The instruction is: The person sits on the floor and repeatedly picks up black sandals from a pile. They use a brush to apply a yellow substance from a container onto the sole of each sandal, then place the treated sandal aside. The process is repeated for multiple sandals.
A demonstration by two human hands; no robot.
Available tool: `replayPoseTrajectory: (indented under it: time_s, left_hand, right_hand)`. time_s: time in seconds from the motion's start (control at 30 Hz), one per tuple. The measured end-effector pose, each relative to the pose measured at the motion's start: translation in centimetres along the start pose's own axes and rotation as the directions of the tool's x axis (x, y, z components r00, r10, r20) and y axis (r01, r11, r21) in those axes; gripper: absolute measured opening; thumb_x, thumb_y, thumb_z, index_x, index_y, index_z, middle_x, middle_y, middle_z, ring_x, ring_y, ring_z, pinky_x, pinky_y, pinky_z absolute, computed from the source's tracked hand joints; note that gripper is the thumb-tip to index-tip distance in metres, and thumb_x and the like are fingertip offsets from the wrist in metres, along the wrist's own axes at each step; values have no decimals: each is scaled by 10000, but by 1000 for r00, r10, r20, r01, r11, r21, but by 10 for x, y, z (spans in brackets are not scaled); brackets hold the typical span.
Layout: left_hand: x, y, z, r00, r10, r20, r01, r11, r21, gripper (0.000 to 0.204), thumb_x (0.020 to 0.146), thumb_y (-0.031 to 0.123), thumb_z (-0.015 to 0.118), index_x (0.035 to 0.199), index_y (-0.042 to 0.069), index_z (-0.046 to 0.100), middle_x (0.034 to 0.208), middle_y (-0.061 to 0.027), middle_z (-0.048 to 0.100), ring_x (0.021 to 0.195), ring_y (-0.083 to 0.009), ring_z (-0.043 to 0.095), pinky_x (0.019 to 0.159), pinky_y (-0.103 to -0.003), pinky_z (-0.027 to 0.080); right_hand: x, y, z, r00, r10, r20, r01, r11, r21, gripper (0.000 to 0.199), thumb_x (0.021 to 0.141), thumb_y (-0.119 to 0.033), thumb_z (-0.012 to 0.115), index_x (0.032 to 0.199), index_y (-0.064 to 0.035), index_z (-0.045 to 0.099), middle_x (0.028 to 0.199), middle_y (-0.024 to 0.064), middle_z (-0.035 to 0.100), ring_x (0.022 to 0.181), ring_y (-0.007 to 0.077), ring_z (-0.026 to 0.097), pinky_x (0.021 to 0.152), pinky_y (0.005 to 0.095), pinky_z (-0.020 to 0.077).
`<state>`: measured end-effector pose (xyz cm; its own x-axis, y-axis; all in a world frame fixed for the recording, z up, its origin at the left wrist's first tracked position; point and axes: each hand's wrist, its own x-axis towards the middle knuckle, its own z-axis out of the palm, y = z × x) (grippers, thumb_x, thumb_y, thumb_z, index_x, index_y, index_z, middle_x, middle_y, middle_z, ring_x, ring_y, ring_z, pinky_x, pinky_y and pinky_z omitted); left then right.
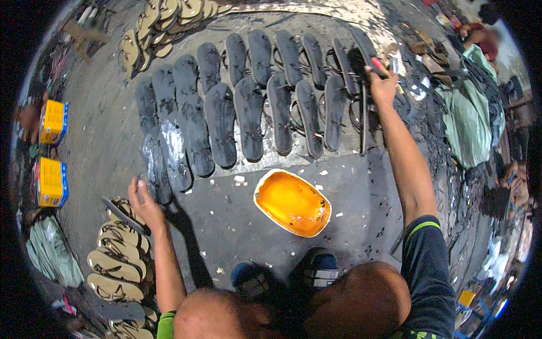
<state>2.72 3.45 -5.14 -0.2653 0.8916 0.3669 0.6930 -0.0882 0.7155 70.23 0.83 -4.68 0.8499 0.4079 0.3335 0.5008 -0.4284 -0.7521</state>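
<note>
My right grip (384, 89), out at 2 o'clock, has its fingers closed around a red-ended stick (379, 66), whose red end juts from the top of my fist toward 11 o'clock. Just beside that grip, at 7 o'clock, a dark slipper (364, 118) stands on edge, and two rows of black slippers (249, 116) run off toward 9 o'clock.

My left grip (148, 206) is down at 8 o'clock with the fingers reaching forward; I cannot tell whether they pinch anything (a dark flat piece (120, 213) passes close by at 9 o'clock). A shiny black slipper (155, 164) lies just off those fingertips, toward 12 o'clock. The tub (257, 195) of orange-yellow stuff sits well apart from both, at 3 o'clock from my left grip and 7 o'clock from my right.

All this lies on a grey floor (90, 169) dotted with pale scraps (239, 179). Tan slippers (116, 265) are stacked at 8 o'clock, with another tan heap (164, 28) toward 11. Yellow boxes (52, 182) stand at 9 o'clock, a pale green sack (468, 113) slumps at 2, and beyond it another person (485, 42) shows at the rim.
</note>
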Motion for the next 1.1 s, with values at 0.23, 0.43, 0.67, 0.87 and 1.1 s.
replayPoseTrajectory:
  time_s: [0.23,0.43,0.67,0.87,1.1]
  left_hand:
    - [-8,-136,-74,992,13,-124,90,615,783,904,830,539,711,1512,80,333,1494,-313,346,1375,-486,322,1120,-561,266]
    - [-18,-121,-86,926,-378,7,277,691,668,936,817,406,737,1485,-65,282,1423,-313,439,1287,-445,458,1103,-476,334]
    - [-21,-128,-97,952,-114,-283,145,985,92,604,938,141,541,1469,-64,338,1428,-287,446,1315,-375,451,1091,-416,347]
    - [-148,10,-112,955,-218,200,269,920,-285,493,912,80,520,1387,-43,475,1444,-202,473,1336,-318,452,1140,-394,297]
    - [-220,7,-110,911,-116,396,74,990,121,581,844,196,649,1368,-11,506,1414,-200,481,1322,-342,460,1113,-431,343]
  right_hand:
    - [36,54,-4,989,-101,104,133,920,-369,474,869,-354,656,1144,32,652,1019,210,709,927,360,681,872,433,512]
    - [-119,-61,-103,906,-278,318,205,948,244,409,1017,-343,558,1235,-2,619,1144,170,678,1086,204,645,881,270,487]
    - [-274,-136,-156,533,-87,842,442,877,-190,333,838,-236,766,1061,2,697,1303,205,574,1207,339,547,1012,387,423]
    - [-321,-61,-117,489,-492,720,732,680,-33,268,818,-280,719,957,-54,756,1545,237,280,1392,441,291,1159,577,188]
    - [-312,-133,-202,801,-470,371,305,854,422,180,879,-165,726,964,-27,648,958,121,669,891,273,637,796,420,454]
